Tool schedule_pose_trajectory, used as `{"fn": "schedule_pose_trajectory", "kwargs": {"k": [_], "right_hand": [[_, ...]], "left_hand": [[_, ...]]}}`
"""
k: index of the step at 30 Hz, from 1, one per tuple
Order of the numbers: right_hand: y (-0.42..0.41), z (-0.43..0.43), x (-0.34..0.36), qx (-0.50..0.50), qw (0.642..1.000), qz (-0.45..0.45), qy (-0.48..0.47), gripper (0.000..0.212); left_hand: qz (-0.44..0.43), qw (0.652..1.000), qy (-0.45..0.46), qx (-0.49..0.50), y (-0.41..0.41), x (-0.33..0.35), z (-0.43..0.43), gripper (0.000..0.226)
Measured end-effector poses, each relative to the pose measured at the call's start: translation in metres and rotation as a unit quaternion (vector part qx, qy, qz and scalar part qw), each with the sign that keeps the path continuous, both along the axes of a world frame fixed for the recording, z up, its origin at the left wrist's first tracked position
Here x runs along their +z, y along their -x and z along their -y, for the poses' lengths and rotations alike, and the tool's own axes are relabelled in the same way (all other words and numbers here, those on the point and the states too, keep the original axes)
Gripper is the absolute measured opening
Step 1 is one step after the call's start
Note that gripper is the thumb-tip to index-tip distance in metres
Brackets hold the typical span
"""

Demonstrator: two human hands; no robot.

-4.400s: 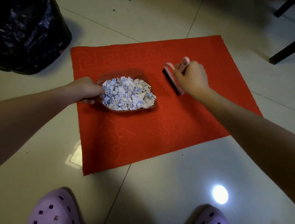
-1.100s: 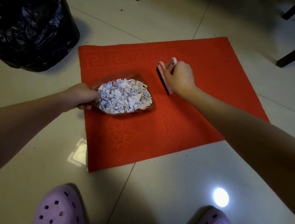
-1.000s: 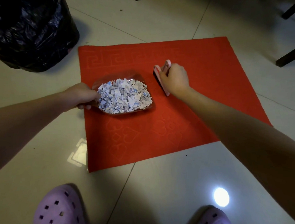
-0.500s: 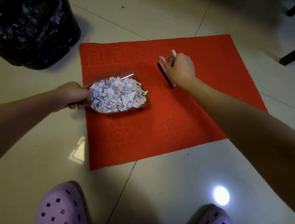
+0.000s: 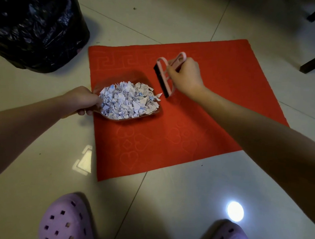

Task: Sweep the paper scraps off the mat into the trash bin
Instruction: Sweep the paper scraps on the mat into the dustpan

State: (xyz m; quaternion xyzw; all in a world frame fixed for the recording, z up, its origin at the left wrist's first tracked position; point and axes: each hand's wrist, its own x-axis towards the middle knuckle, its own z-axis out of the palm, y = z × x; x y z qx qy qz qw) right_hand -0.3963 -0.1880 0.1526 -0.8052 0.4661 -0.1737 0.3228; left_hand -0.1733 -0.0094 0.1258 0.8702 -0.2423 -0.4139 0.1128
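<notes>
A person crouched over a tiled floor [image 5: 167, 201] works on a red mat [image 5: 216, 113] embossed with hearts and a key-pattern border. The left hand [image 5: 81, 100] grips the handle end of a translucent reddish dustpan [image 5: 126, 77], fingers curled under it and thumb on top, at the mat's left edge. The paper scraps [image 5: 128, 100], white with bluish marks, lie heaped in the pan directly right of that hand, filling it almost to the open lip; one scrap pokes out over the lip toward the right hand. Whether the pan rests on the mat or is held just above it cannot be told. The right hand [image 5: 186, 75] is closed around the looped handle of a small pink brush [image 5: 161, 78], whose black bristles face the pan and stand just beyond its lip, to the left of the knuckles. The brush is tilted, its lower end nearest the stray scrap. The trash bin [image 5: 39, 29], lined with a crumpled black bag, stands on the floor beyond the left hand and well apart from it, just off the mat's far left corner. Two lilac clogs [image 5: 65, 220] show near the bottom edge, below both forearms, beside a bright reflection of a lamp [image 5: 235, 211]. Dark furniture legs [image 5: 314, 61] stand beyond the right hand.
</notes>
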Motion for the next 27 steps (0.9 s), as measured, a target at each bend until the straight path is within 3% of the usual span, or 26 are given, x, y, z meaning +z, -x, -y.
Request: {"fn": "schedule_pose_trajectory", "kwargs": {"k": [5,9,13,17,21,27], "right_hand": [[-0.003,0.014,-0.002,-0.010,0.995,-0.080,0.054,0.040],[-0.020,0.018,-0.003,-0.008,0.989,-0.118,0.085,0.035],[-0.029,0.018,-0.008,0.020,0.985,-0.167,0.046,0.040],[-0.009,0.002,-0.010,0.079,0.991,-0.111,0.001,0.022],[0.018,0.007,0.003,0.058,0.997,-0.037,0.040,0.026],[0.049,0.025,-0.006,-0.055,0.989,-0.119,0.061,0.040]], "left_hand": [[-0.002,1.000,0.005,0.001,0.001,0.004,0.000,0.017],[-0.001,1.000,0.006,0.003,0.000,0.004,-0.002,0.017],[-0.002,1.000,0.003,0.003,0.000,0.003,-0.002,0.017],[-0.004,1.000,0.007,0.005,-0.005,0.002,0.003,0.017],[-0.009,1.000,0.005,-0.004,-0.003,-0.002,0.005,0.018],[-0.012,1.000,0.004,-0.011,-0.002,-0.004,0.008,0.017]]}}
